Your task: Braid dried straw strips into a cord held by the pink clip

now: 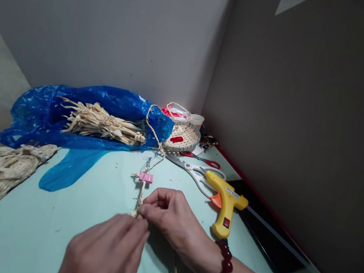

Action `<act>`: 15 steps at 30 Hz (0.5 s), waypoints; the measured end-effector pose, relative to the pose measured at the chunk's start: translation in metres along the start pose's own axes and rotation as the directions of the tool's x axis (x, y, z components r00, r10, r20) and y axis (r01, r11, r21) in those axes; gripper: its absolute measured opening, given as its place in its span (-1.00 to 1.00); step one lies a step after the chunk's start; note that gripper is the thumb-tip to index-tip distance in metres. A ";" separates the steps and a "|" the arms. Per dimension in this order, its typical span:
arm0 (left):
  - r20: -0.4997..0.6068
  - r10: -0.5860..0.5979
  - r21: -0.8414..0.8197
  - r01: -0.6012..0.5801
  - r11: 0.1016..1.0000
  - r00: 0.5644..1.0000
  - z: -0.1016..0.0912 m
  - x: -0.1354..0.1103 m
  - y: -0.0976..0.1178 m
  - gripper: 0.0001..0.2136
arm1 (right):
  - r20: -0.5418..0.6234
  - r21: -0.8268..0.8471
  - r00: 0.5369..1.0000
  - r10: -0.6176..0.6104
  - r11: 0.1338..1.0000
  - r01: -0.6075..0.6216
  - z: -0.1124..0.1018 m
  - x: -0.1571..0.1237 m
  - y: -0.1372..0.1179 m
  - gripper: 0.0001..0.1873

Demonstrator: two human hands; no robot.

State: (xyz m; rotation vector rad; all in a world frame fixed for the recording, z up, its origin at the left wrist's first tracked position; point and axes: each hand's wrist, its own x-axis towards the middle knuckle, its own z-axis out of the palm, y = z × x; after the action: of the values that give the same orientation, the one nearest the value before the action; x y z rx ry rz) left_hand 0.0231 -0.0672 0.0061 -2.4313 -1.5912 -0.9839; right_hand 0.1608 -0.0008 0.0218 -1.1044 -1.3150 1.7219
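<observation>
One straw-coloured fibre cord (142,191), long axis running away to a pink binder clip (146,177) straight ahead. Pinched between thumb and finger of the right hand (174,220), nearer the clip; by the near end, a curled left hand (105,250), fingertips hidden, hold impossible to tell.

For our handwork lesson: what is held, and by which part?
A pale strand, pinched by the right grip this side of the pink clip; the left grip hides its hold.

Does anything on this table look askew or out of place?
Nothing looks obviously spilled or broken. Slightly untidy: the yellow glue gun lies on its side at the right, overlapping the white-handled scissors instead of lying apart.
</observation>
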 end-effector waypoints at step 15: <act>0.754 -0.386 -0.541 0.836 0.094 0.531 0.004 0.032 -0.029 -0.75 | 0.063 -0.579 0.986 -0.153 0.799 0.161 -0.006 -0.011 -0.006 -0.82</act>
State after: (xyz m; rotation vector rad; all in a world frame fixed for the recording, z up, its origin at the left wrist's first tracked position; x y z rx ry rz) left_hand 0.0088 -0.0264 0.0123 -2.4789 -3.2197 -1.9682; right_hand 0.1710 -0.0064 0.0292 -1.2627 -1.9638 1.2211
